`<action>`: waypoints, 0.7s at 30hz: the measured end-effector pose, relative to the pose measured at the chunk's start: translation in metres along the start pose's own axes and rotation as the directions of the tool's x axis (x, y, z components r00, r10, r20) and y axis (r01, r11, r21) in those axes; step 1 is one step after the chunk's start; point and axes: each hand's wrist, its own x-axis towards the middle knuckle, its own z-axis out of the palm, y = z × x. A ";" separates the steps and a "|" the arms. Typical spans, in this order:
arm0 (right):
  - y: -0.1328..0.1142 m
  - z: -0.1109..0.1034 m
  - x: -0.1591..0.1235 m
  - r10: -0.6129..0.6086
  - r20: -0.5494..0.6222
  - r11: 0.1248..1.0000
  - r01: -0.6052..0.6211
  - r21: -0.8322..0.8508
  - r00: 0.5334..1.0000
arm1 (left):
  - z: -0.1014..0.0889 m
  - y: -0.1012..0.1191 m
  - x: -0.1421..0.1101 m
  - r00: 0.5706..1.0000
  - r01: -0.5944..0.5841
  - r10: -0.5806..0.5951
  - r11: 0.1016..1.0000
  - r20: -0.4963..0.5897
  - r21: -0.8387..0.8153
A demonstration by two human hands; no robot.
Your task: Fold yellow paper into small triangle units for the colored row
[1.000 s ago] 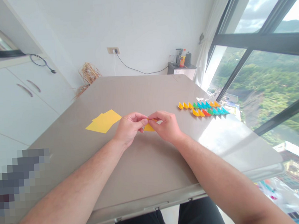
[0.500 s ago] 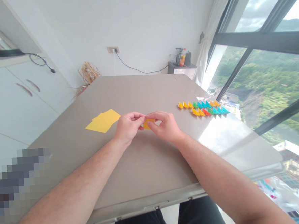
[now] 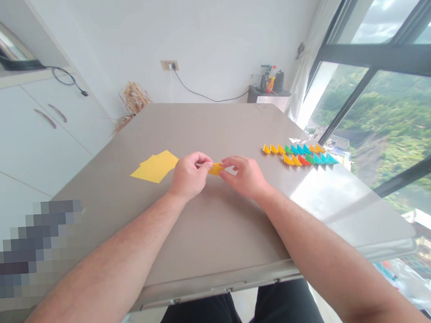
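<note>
A small piece of folded yellow paper [image 3: 216, 169] is held just above the table between my two hands. My left hand [image 3: 191, 175] pinches its left end between thumb and fingers. At the other end, my right hand [image 3: 246, 176] has thumb and fingertips closed on the paper's right side. Fingers cover both ends, so only the middle of the folded paper shows. Left of my hands lie flat yellow paper sheets [image 3: 155, 167], overlapping one another. Two rows of small folded paper boats [image 3: 303, 160] in yellow, orange, red, green and blue stand to the right.
The grey-brown table [image 3: 205, 230] has its near edge by my legs. A large window [image 3: 409, 101] runs along the right. Against the far wall, a small cabinet [image 3: 272, 99] bears a bottle [image 3: 271, 79]. Dried stalks [image 3: 134, 99] stand behind the table's far left corner.
The view has shifted slightly. The fingers of both hands have moved apart along the folded paper towards its ends, and more of its middle shows.
</note>
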 end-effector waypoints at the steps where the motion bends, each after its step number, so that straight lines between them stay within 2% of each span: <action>1: 0.000 0.000 0.000 0.008 -0.006 1.000 -0.009 -0.020 1.000 | 0.000 0.002 -0.001 1.000 -0.012 0.012 0.999 -0.004 0.041; 3: -0.002 0.000 -0.001 0.060 -0.022 0.996 -0.061 -0.072 0.998 | 0.000 0.005 -0.003 0.998 -0.054 0.055 0.995 -0.014 0.085; 8: 0.001 -0.002 -0.003 0.006 0.008 0.999 -0.005 -0.037 1.000 | 0.004 0.006 -0.002 0.998 -0.066 0.066 0.996 0.014 0.056; 12: 0.000 -0.002 -0.003 0.149 0.002 0.987 -0.149 -0.051 0.989 | 0.005 0.006 -0.001 0.999 -0.044 0.045 0.998 -0.016 0.042; 15: -0.002 -0.001 -0.003 0.155 -0.018 0.987 -0.156 -0.043 0.988 | 0.007 0.006 -0.001 1.000 -0.018 0.018 1.000 -0.011 0.010; 18: -0.004 0.000 -0.003 0.151 -0.057 0.989 -0.150 0.015 0.987 | 0.009 0.004 0.000 1.000 -0.001 0.002 0.998 0.018 -0.057; 21: -0.006 0.001 -0.003 0.124 -0.081 0.982 -0.110 0.156 0.989 | 0.011 0.002 0.001 1.000 0.010 -0.009 0.992 0.007 -0.128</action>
